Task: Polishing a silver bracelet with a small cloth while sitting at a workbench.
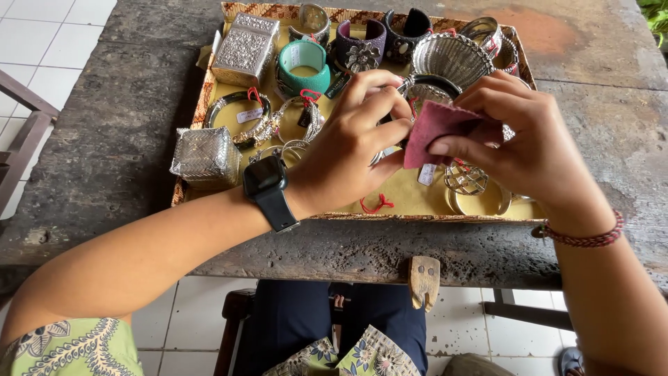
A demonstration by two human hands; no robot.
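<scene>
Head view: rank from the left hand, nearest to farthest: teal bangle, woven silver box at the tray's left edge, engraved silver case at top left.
From the left hand:
1. Teal bangle, just above the hand, back row of the tray.
2. Woven silver box, off to the left past the wrist, at the tray's left edge.
3. Engraved silver case, top-left corner of the tray, farthest.

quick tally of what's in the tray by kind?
Bangles and cuffs lying in the tray: about 11, e.g. teal cuff
Silver boxes: 2, embossed box, woven box
Total: about 13; more may be hidden under the left hand and right hand.
</scene>
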